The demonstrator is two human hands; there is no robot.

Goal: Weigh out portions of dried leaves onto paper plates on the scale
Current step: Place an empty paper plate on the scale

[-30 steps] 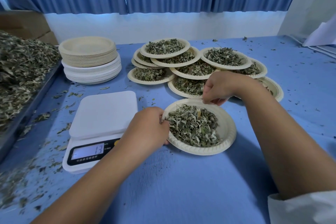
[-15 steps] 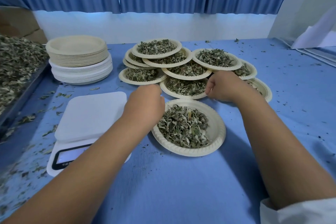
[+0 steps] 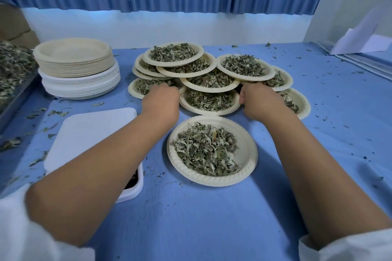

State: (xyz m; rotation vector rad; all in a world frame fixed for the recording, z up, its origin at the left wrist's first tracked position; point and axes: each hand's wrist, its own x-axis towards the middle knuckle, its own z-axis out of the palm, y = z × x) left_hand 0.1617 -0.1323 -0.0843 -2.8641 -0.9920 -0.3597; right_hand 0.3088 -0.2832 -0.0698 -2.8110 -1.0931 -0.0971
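At the plate pile's (image 3: 212, 90) near edge
Left grip (image 3: 161, 101) and right grip (image 3: 257, 103) curl against it, hold unclear; filled plate (image 3: 247, 150) lies just short of them.

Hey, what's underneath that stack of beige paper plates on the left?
A stack of white paper plates sits directly under the beige paper plates, resting on the blue table. Anything beneath the white stack is covered.

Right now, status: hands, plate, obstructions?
Left hand, right hand flanking a piled plate, grip unclear. Near plate of dried leaves sits untouched beside scale. Left forearm lies across it.
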